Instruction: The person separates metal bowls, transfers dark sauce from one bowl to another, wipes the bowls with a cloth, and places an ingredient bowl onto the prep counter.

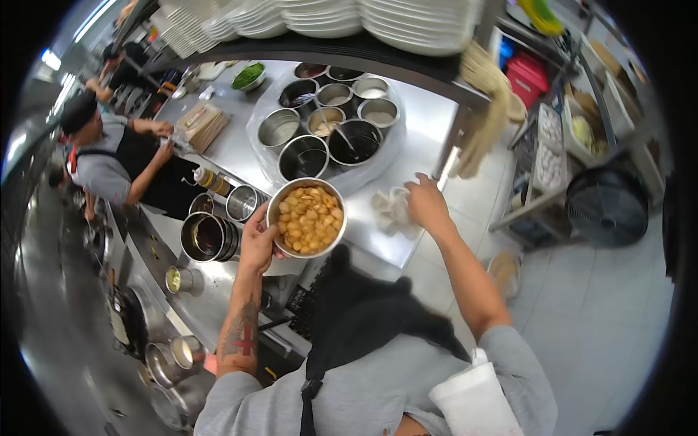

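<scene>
My left hand [259, 238] grips the side of a round metal bowl [344, 231] full of golden-brown chunks of food [311, 219], its thumb over the rim. The bowl is held in front of my dark apron, by the table edge. My right hand [427, 203] is on a crumpled white cloth [395, 212] at the front right of the steel table [429, 123], its fingers closed at the cloth's edge. Beyond the bowl, several metal containers stand together on clear plastic, among them a dark one with a spoon [356, 142].
A co-worker [109, 156] stands at the left near a cardboard box [202, 125]. Pots [207, 236] and a squeeze bottle [207, 179] are on the left counter. Stacked white plates [414, 25] fill the overhead shelf. A black fan [607, 207] stands at the right.
</scene>
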A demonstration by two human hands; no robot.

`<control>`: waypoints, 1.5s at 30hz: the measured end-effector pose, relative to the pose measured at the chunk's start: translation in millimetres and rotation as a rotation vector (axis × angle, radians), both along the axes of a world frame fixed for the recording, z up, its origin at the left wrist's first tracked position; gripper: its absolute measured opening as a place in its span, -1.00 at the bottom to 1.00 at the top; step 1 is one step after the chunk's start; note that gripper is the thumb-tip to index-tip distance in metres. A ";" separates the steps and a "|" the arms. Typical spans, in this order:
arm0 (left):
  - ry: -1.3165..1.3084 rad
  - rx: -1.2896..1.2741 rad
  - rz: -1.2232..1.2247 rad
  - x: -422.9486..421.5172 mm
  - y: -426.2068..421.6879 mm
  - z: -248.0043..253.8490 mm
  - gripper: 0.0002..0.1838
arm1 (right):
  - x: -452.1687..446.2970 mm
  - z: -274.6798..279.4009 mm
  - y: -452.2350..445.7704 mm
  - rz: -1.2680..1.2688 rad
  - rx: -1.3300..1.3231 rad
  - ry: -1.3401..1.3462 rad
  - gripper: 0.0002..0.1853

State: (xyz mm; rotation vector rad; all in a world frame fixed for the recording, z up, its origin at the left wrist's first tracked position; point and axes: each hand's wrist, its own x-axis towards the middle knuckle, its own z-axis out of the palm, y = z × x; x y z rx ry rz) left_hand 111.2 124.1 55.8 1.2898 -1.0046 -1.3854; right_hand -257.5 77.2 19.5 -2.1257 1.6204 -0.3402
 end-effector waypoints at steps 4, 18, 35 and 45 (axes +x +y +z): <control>-0.155 0.001 -0.258 4.7 -42.1 65.7 -0.34 | 79.5 69.9 -16.0 -0.065 0.635 -0.808 -0.65; -0.963 0.010 -0.220 171.7 -496.6 -63.2 -0.03 | 214.2 95.5 -271.8 -0.358 0.334 -0.765 -0.74; 0.640 0.502 -0.486 217.8 -550.7 -167.0 -0.67 | 323.9 27.6 -530.6 -0.177 0.479 -0.602 -0.71; 0.801 0.470 0.176 226.7 -560.1 -157.5 -0.56 | 327.9 8.3 -562.6 0.011 0.547 -0.446 -0.70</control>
